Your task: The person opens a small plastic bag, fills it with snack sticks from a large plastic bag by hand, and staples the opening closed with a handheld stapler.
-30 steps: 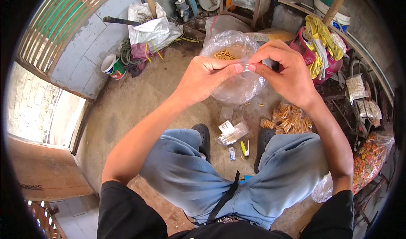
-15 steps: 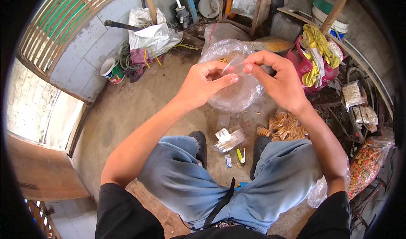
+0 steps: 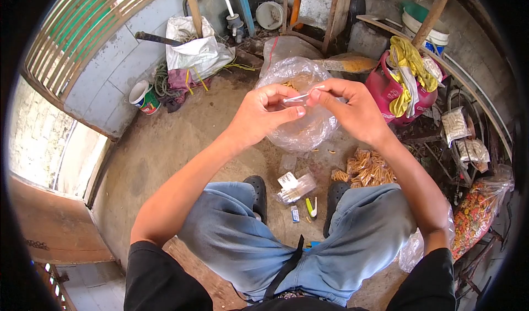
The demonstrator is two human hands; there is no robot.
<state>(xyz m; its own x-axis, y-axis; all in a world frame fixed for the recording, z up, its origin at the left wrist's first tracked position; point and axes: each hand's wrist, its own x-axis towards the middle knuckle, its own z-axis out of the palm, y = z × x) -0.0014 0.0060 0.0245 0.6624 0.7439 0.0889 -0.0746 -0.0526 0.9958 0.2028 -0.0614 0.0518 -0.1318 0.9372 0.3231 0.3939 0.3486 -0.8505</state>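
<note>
A small clear plastic piece (image 3: 296, 98), perhaps a little bag, stretches between my hands. My right hand (image 3: 348, 106) pinches one end of it between thumb and forefinger. The other end lies at the fingers of my left hand (image 3: 265, 111), whose thumb is held apart from the forefinger. Below and behind both hands sits a large clear plastic bag (image 3: 309, 133) with brown sticks (image 3: 289, 84) inside, partly hidden by my fingers. Filled packets of brown sticks (image 3: 370, 168) lie on the floor to the right of it.
Between my feet are a stack of clear packets (image 3: 297, 188), a green-and-white tool (image 3: 311, 207) and a small blue-and-white box (image 3: 295, 214). At right stand a pink gas cylinder (image 3: 380, 88) with yellow cloth and a bag of colourful pieces (image 3: 480, 214). A bucket (image 3: 144, 97) stands at left.
The thumb and forefinger of my left hand have moved apart from their pinch. The clear piece now shows as a thin, bright strip between the hands. The view has shifted slightly.
</note>
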